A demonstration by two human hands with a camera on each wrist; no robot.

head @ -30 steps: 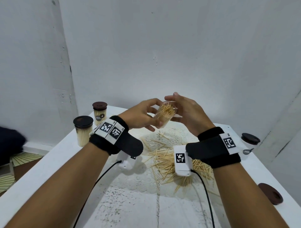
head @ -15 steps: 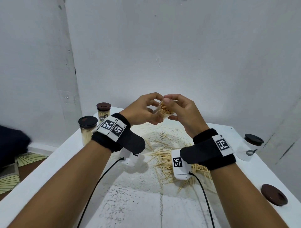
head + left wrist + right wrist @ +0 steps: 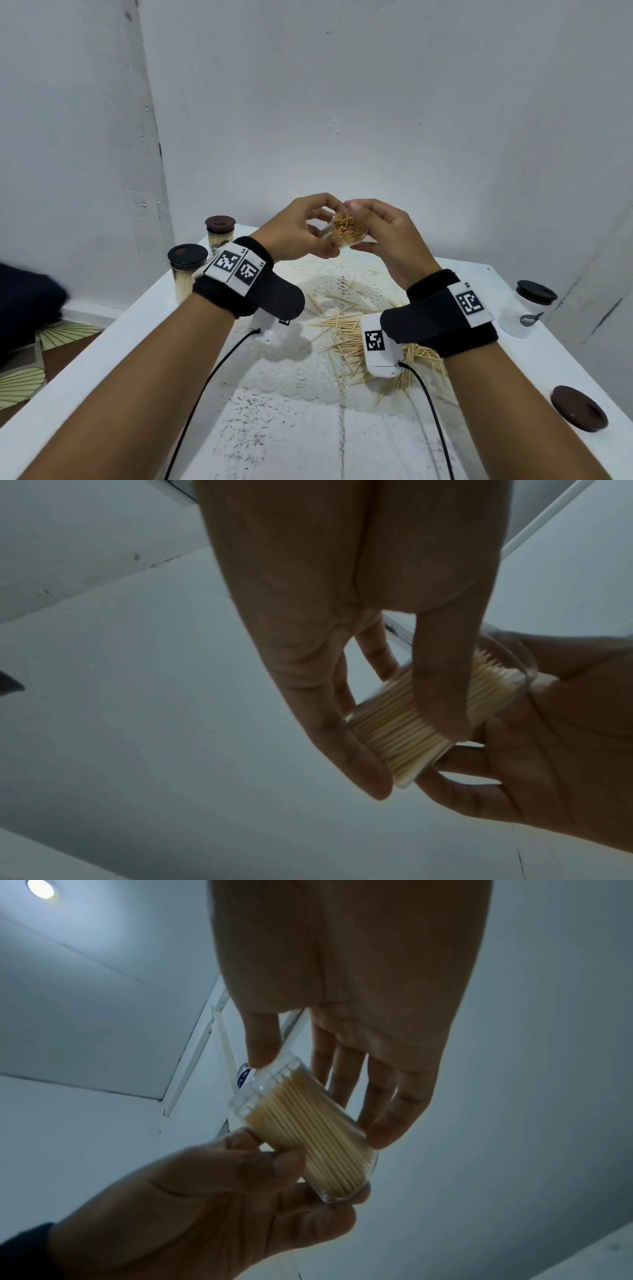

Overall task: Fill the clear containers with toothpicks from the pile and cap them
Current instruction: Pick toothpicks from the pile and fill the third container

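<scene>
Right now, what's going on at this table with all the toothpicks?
A person is filling clear containers with toothpicks. Both hands, the left hand and the right hand, hold an uncapped container packed with toothpicks above the white table. A loose toothpick pile lies below. Two filled, capped containers stand at the left, an empty capped one at the right, and a spare brown cap lies nearer.

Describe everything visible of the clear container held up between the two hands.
The clear container is a small see-through plastic cylinder with a thicker ridged rim, packed nearly full with pale wooden toothpicks lying parallel along its length. It has no cap, and its open mouth tilts toward the head camera. It is held in the air above the table: the left hand pinches its lower body, and the right hand touches its rim and side.
</scene>
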